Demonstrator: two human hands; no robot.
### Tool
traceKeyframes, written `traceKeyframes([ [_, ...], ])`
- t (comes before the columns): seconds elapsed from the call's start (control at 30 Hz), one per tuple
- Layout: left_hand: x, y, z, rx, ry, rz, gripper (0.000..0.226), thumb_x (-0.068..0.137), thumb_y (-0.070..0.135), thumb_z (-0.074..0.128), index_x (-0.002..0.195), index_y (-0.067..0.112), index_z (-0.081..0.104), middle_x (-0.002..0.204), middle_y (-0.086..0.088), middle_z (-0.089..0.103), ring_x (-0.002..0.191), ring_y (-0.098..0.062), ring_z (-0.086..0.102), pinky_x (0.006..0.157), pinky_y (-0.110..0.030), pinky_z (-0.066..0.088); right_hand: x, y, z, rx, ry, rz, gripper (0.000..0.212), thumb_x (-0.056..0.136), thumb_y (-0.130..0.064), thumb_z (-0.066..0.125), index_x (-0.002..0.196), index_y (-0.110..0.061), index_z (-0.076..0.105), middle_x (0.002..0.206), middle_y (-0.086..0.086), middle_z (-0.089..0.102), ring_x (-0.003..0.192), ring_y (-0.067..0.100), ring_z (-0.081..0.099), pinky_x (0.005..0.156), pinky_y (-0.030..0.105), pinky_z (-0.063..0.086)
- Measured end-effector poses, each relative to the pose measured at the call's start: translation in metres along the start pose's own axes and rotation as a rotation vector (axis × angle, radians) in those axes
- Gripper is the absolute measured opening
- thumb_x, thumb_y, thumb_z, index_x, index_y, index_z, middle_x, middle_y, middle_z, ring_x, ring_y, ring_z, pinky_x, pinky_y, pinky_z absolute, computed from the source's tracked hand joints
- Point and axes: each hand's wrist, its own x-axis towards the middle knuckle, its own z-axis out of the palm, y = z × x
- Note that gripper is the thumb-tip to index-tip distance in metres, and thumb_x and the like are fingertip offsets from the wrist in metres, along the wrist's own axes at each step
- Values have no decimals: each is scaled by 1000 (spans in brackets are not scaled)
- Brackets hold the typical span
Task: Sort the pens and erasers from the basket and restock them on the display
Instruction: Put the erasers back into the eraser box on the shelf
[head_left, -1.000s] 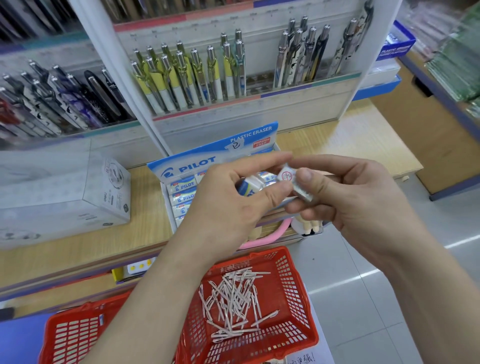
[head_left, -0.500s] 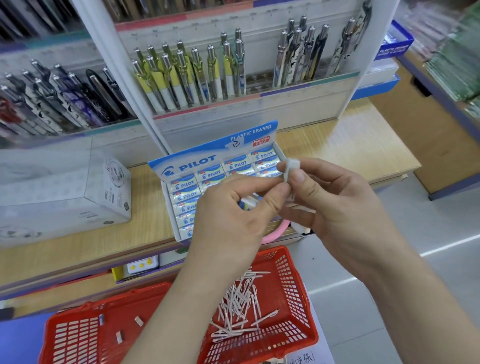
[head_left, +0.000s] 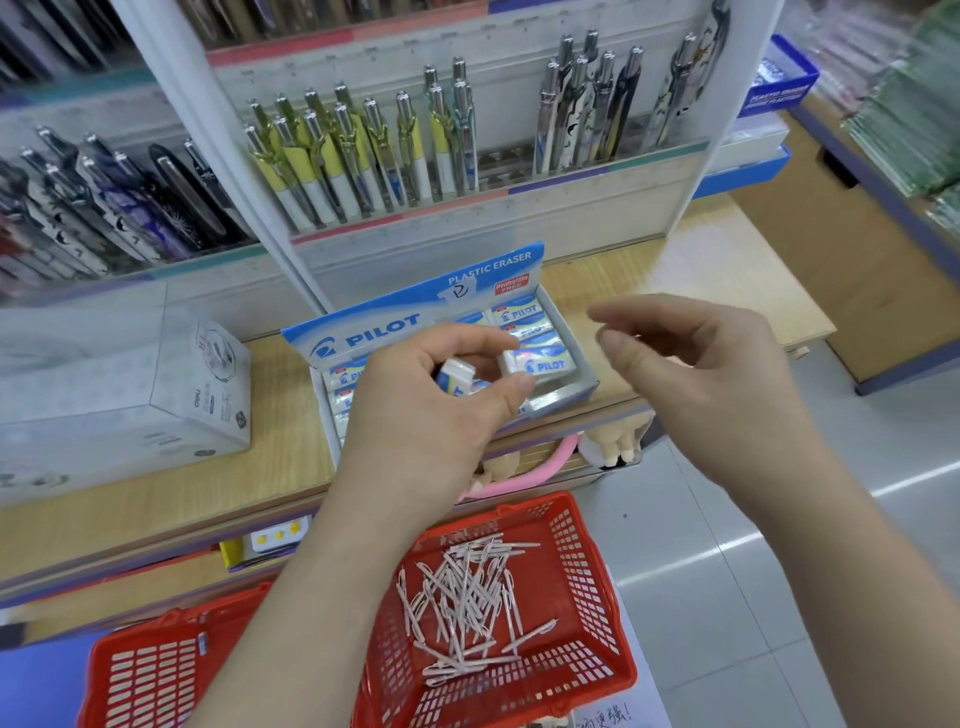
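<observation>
Hands have separated since the earlier frames: the right hand (head_left: 696, 379) now stands off to the right of the eraser box (head_left: 363, 335), and the left hand (head_left: 431, 415) alone carries the eraser (head_left: 456, 373). The box sits at the front edge of the wooden shelf (head_left: 156, 483), header flap raised. The left hand hovers above the box's front rows, presumably to seat the eraser in a free slot. Its thumb and fingers (head_left: 467, 338) are curled round the eraser in a pinch grip. The right hand's fingers are loosely bent, spread apart, and grasp nothing visible. One sleeved eraser (head_left: 543, 364) lies loose atop the box's right front corner. Pens (head_left: 467, 592) remain in the red basket (head_left: 592, 566) below the shelf edge, not yet sorted.
</observation>
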Motion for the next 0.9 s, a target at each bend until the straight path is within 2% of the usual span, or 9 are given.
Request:
traceKeyframes([
  [0.1, 3, -4, 5, 47, -28, -27, 18, 74, 16, 79, 78, 31, 70, 73, 8, 67, 61, 5, 57, 52, -6, 44, 8, 15, 2, -63, 5, 110, 17, 89, -16, 62, 101, -20, 73, 71, -10, 60, 60, 2, 52, 65, 22, 47],
  [0.23, 7, -13, 14, 276, 0, 15, 13, 73, 34, 78, 82, 39, 70, 71, 18, 66, 69, -2, 57, 66, -18, 43, 9, 21, 10, -84, -80, 144, 18, 87, -20, 65, 103, -18, 71, 75, 1, 66, 69, 17, 61, 74, 42, 55],
  [0.4, 11, -10, 17, 446, -65, -1, 20, 78, 42, 70, 97, 36, 72, 87, 16, 69, 87, -7, 61, 83, -28, 49, 11, 20, 12, -68, -87, 151, 11, 84, -18, 70, 94, -20, 69, 66, -1, 65, 60, 14, 59, 70, 42, 54],
  [0.53, 15, -7, 14, 479, -101, -12, 13, 82, 38, 67, 93, 34, 73, 95, 18, 70, 99, -6, 61, 89, -28, 47, 12, 17, 13, -73, -74, 182, 7, 82, -15, 70, 88, -19, 69, 64, 0, 67, 66, 23, 68, 71, 46, 57],
  [0.67, 18, -4, 21, 530, -88, -7, 8, 81, 35, 69, 89, 35, 73, 95, 13, 70, 95, -9, 60, 84, -25, 46, 12, 14, 15, -30, -58, 239, 8, 82, -10, 68, 82, -17, 68, 57, -3, 68, 58, 19, 70, 68, 43, 60],
  [0.77, 20, -2, 26, 580, -35, -13, 6, 78, 36, 71, 84, 35, 70, 98, 10, 68, 94, -10, 58, 76, -24, 43, 10, 12, 17, 9, -58, 279, 8, 81, -7, 67, 85, -14, 68, 61, 2, 70, 56, 19, 70, 64, 38, 60],
  [0.9, 25, 5, 29, 669, -37, -14, 11, 76, 36, 71, 72, 31, 62, 82, 10, 60, 82, -15, 58, 65, -27, 41, 14, 10, 21, 2, -52, 340, 15, 74, -5, 71, 87, -11, 66, 62, 7, 70, 55, 21, 69, 56, 33, 58],
])
